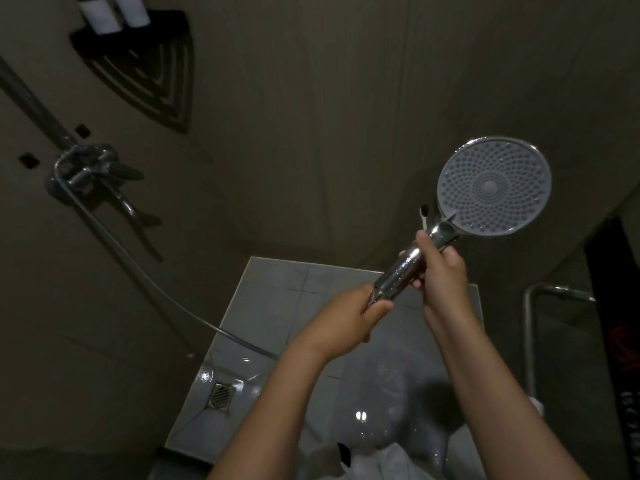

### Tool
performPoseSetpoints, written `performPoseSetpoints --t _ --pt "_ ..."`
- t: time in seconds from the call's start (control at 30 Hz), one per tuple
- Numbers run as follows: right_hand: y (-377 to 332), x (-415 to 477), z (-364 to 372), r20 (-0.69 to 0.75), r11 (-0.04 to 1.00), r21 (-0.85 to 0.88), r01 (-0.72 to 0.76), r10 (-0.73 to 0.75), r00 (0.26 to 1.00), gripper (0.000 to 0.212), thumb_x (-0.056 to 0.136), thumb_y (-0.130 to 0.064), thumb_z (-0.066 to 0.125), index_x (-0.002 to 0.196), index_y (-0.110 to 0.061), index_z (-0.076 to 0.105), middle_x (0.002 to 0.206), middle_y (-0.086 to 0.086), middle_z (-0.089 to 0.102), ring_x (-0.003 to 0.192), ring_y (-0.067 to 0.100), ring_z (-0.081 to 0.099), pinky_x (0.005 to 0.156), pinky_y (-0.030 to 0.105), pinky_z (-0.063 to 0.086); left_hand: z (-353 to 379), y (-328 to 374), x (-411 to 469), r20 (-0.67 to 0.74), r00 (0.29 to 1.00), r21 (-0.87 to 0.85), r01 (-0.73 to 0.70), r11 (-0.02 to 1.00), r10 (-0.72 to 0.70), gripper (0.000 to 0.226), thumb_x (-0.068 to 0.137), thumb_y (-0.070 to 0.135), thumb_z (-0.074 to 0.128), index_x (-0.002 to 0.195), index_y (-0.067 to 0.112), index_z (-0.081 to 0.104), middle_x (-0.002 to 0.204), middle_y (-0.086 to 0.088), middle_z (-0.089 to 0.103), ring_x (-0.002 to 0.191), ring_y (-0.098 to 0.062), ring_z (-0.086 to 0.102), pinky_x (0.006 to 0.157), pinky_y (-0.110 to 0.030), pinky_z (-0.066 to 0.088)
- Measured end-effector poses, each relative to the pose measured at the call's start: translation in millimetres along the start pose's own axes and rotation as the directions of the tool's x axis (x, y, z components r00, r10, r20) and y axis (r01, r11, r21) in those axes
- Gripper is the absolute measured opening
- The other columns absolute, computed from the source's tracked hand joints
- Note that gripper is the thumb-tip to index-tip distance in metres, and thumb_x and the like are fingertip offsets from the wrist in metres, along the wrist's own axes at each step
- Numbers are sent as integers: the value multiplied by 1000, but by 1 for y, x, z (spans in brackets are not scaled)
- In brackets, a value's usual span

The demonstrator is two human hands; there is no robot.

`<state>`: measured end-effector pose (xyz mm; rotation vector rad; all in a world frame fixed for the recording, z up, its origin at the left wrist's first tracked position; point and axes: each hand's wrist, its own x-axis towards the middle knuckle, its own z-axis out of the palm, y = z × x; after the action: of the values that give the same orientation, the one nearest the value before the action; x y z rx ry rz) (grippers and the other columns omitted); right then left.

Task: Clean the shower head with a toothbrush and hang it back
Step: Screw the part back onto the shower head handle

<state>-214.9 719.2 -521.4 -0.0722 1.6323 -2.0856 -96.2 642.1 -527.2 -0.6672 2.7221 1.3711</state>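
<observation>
I hold a chrome shower head [493,187] up in front of me, its round grey nozzle face turned toward me. My left hand [346,320] grips the bottom end of its chrome handle [398,271], where the hose [138,265] joins. My right hand [441,271] is closed around the handle just below the head. A thin white stick with a dark tip, which looks like the toothbrush [424,216], juts up from my right hand beside the neck; most of it is hidden.
The hose runs left to a chrome mixer tap [86,168] on the wall, under a riser pipe [31,98]. A black corner shelf [145,74] carries two bottles [110,12]. The wet tiled floor has a drain [220,396]. A metal rail [530,341] stands at right.
</observation>
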Motion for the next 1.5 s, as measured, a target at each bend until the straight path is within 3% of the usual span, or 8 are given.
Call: performPoseSetpoints --t 0.13,0.5,0.6,0.73,0.9,1.07,1.3,1.5 --pt "-7 -5 2 79 992 124 -25 15 997 11 92 -28 55 88 -18 55 70 0 64 59 4 62 57 22 42 -18 2 -5 245 967 -522 75 850 65 16 101 14 37 92 7 48 64 -7 48 55 -11 53 61 -23 49" --pt "-11 -10 9 110 995 78 69 -77 991 10 93 -25 54 86 -17 53 68 1 64 56 8 54 46 18 35 -16 -11 -5 291 951 -609 99 787 105 20 90 28 41 82 10 44 52 9 47 50 -10 53 59 -21 47" --pt "-9 -8 10 61 994 86 69 -75 995 11 93 -23 55 84 -17 53 71 4 61 51 3 57 39 12 37 -10 -11 -4 211 976 -491 64 869 47 22 99 25 39 80 14 42 58 5 46 51 -10 54 64 -27 45" --pt "-2 -2 8 -7 995 85 52 -51 999 12 92 -22 57 83 -17 53 75 7 58 43 -1 55 36 11 36 -2 -8 -4 33 999 -33 42 999 -40 23 100 34 38 83 21 47 70 1 59 63 -16 64 72 -33 48" --pt "11 2 5 -57 998 63 32 -28 998 16 92 -23 59 79 -16 52 74 8 56 40 -1 51 35 12 35 3 -11 -4 -38 999 317 11 948 1 30 100 40 34 102 15 50 82 -8 70 77 -23 67 74 -37 52" --pt "10 2 9 -49 997 78 28 -25 998 16 92 -24 58 79 -16 51 73 7 56 39 -1 51 35 12 35 2 -15 -2 -75 997 402 10 916 22 34 99 41 33 107 12 49 90 -11 69 84 -29 65 76 -42 52" --pt "2 -3 14 56 997 63 47 -50 997 13 93 -24 57 83 -17 51 71 5 51 46 5 45 37 15 34 -8 -20 -2 -93 995 -196 16 981 -35 15 94 27 52 107 19 53 91 1 68 85 -14 68 93 -39 50" --pt "-1 -6 19 159 990 -34 139 -131 979 19 93 -22 55 75 -16 50 66 6 49 49 9 43 40 17 32 -13 -14 5 -115 993 -517 -57 854 -4 16 95 19 53 107 28 55 97 5 65 82 -8 65 77 -24 45"
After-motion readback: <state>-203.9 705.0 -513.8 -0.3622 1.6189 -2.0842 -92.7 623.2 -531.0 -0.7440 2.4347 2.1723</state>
